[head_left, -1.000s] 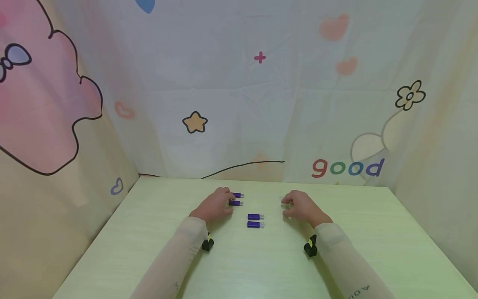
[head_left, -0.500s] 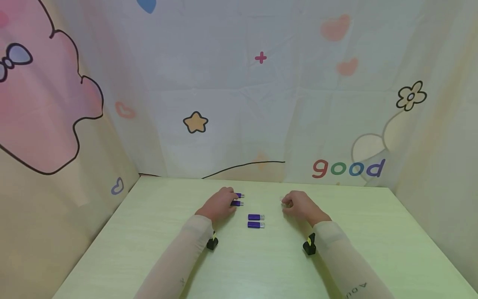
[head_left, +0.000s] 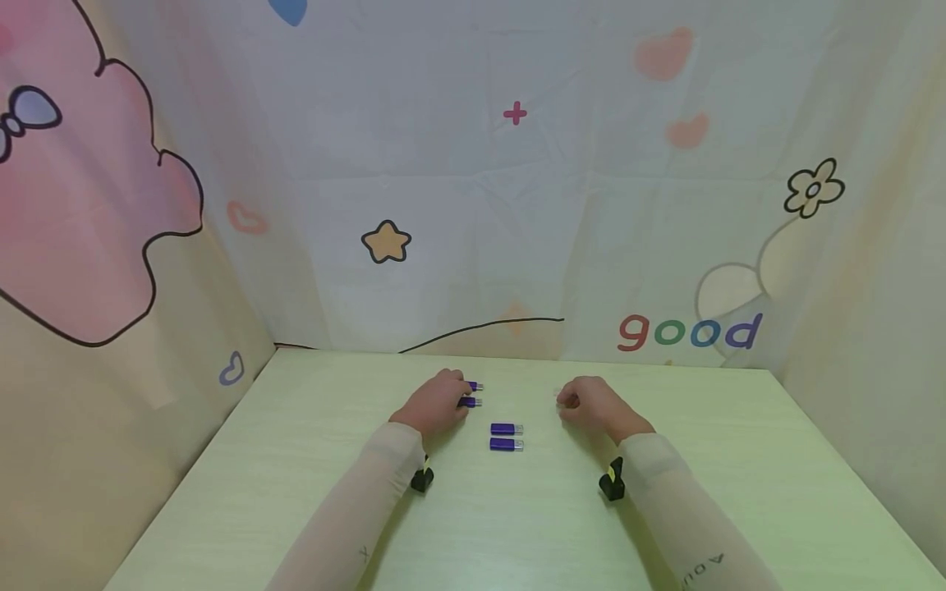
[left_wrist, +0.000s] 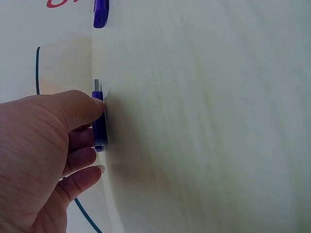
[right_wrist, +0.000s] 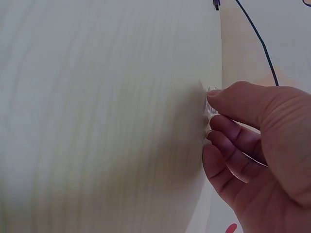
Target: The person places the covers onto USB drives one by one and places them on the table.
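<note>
My left hand (head_left: pixel 434 400) pinches a purple USB flash drive (left_wrist: pixel 100 121) near the back of the table, its thumb across the body and the metal plug showing past it. Just behind it lies a second purple flash drive (head_left: pixel 471 386), partly hidden by the fingers. To the right, my right hand (head_left: pixel 597 404) holds a small clear plastic cap (right_wrist: pixel 212 104) between thumb and fingers, mostly covered by them. A faint clear piece (head_left: pixel 557 391) shows beside those fingertips. Two more purple flash drives, one (head_left: pixel 506 428) behind the other (head_left: pixel 506 445), lie between the hands with clear-looking plug ends.
The pale table (head_left: pixel 517 525) runs back to a printed cloth (head_left: pixel 473 271) hanging upright behind it. Cloth also stands at both sides. A small black wrist mount (head_left: pixel 422 476) sits at the left cuff and another black mount (head_left: pixel 612 483) at the right.
My left hand has moved slightly right and its fingers have closed on the nearer flash drive. The right thumb and fingers have drawn together around the cap. The middle flash drives stay put.
</note>
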Available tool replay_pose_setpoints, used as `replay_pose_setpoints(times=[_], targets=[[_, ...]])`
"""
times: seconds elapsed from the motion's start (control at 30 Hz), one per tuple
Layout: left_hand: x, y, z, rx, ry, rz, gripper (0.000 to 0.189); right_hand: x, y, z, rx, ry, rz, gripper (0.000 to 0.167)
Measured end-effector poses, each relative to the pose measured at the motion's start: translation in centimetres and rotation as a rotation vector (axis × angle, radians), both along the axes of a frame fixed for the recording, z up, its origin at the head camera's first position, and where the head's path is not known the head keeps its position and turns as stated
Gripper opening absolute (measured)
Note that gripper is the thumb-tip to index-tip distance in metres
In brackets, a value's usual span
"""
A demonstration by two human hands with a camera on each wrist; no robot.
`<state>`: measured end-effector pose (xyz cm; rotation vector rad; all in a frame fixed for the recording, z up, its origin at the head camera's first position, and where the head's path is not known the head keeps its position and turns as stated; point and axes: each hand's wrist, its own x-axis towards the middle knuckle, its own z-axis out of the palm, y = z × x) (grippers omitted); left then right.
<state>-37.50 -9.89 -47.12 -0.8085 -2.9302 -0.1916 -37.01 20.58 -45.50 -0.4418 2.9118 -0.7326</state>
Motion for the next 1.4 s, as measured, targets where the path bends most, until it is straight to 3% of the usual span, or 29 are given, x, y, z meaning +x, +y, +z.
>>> replay_pose_setpoints(times=[0.33, 0.83, 1.4], targets=[[-0.28, 0.12, -0.12, 0.015, -0.009, 0.013, 0.01, -0.13, -0.1, 0.03, 0.008, -0.048, -0.012, 0.016], [-0.34, 0.0, 0.02, 0.043, -0.053, 0.036, 0.01, -0.42, -0.35, -0.06, 0.046, -0.041, 0.007, 0.002], [-0.35, -0.36, -0.16, 0.084, -0.089, 0.033, 0.006, -0.43, -0.9, 0.31, 0.144, -0.013, 0.023, 0.011]])
